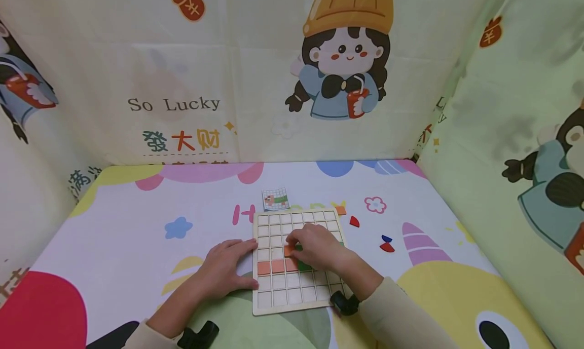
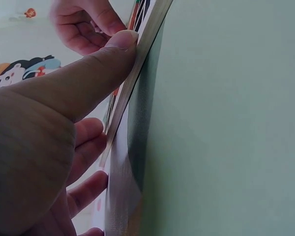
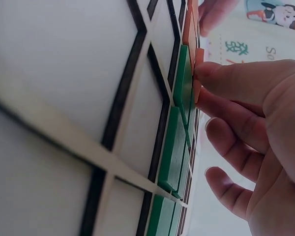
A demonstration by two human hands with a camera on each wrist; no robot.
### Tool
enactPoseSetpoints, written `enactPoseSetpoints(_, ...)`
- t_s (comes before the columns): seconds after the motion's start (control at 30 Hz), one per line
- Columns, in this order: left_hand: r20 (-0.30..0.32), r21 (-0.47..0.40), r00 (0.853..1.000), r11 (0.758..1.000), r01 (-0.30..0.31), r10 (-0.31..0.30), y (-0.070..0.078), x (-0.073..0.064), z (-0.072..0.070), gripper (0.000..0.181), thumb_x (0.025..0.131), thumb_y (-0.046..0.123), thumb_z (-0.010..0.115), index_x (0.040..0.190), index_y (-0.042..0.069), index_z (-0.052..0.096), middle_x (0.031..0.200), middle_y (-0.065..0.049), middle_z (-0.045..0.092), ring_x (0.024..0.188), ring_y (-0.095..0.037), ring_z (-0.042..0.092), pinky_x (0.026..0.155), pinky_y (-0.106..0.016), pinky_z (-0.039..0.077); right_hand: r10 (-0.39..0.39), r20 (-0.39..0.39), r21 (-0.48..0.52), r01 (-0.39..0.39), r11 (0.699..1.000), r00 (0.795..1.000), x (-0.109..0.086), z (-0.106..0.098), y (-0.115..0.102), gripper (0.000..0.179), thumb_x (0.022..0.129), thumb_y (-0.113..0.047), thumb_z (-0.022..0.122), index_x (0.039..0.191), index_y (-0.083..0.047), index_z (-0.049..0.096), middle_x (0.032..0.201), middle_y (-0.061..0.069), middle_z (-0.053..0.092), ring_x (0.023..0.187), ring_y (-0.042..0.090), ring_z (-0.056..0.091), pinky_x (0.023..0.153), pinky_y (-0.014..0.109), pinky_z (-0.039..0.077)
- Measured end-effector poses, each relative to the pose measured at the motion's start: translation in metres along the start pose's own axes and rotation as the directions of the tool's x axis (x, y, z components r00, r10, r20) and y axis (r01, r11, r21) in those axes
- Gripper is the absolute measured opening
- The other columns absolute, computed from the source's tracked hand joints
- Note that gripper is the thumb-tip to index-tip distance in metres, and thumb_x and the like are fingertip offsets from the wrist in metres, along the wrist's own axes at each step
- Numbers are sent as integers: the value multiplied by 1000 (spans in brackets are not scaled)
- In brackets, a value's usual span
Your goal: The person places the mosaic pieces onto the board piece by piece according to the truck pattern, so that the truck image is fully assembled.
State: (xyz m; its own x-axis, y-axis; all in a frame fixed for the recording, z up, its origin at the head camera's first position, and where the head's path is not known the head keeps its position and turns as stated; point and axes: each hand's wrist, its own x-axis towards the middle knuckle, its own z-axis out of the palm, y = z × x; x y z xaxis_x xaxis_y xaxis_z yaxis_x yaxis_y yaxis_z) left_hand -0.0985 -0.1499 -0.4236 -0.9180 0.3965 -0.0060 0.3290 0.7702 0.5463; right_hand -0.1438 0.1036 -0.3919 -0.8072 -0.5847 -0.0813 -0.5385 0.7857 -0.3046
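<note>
A light wooden grid board (image 1: 278, 299) with white cells lies in front of me. My left hand (image 1: 223, 269) steadies its left side, thumb and fingers extended against the edge. In the left wrist view the thumb (image 2: 96, 76) presses on the wooden rim (image 2: 150, 44). Over the middle of the grid, my right hand (image 1: 319, 246) pinches an orange square tile (image 1: 288, 250) between thumb and index finger. Below that tile runs a row of orange tiles (image 1: 277, 266), followed by green tiles (image 1: 303, 266), partly hidden under the right hand. The right wrist view shows several green tiles (image 3: 169, 152) seated in cells.
Behind the board lies a small picture card (image 1: 276, 199) with a coloured grid pattern. An orange piece (image 1: 340, 210) sits by the far right corner. To the right are a red wedge (image 1: 354, 221), a blue piece (image 1: 387, 238) and another red piece (image 1: 387, 247). Patterned cloth surrounds the table.
</note>
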Motion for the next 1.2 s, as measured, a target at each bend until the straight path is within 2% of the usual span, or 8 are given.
enactPoseSetpoints(0.2,12,-8,1000,1000,19,-19,0,0,-1,85,71,47,88,142,13,57,139,-4,57,132,-35,44,107,-60,32,5,6,4,-5,1000,1000,1,-1,0,29,91,-28,75,115,-12,73,100,-5,72,92,16,57,82,32,49)
enactPoseSetpoints(0.57,6,0,1000,1000,-1,1,-1,0,0,84,72,46,88,142,12,57,140,-4,57,131,-36,44,106,-60,32,8,11,2,-8,1000,1000,1,-1,0,28,92,-25,74,117,-11,73,102,-4,72,95,17,60,86,34,50)
enactPoseSetpoints(0.83,-1,12,1000,1000,-9,9,-2,0,0,84,72,47,88,141,12,57,142,-3,56,132,-36,44,107,-60,32,-8,-21,51,9,999,1000,-1,0,5,30,92,-25,73,118,-11,71,106,-3,71,99,18,61,88,36,51)
enactPoseSetpoints(1.03,5,6,1000,1000,-2,2,-1,0,0,84,72,46,88,142,12,57,141,-4,57,132,-36,44,107,-60,32,19,-45,109,-14,994,999,-5,-5,16,33,91,-23,73,122,-12,69,111,-1,70,97,18,63,88,38,51)
enactPoseSetpoints(1.2,-4,9,1000,1000,-14,14,0,0,0,83,71,44,89,141,11,57,140,-4,58,131,-36,45,107,-60,32,101,-70,158,-89,983,992,-11,-16,29,34,91,-19,73,124,-11,68,113,0,68,96,19,61,86,39,51)
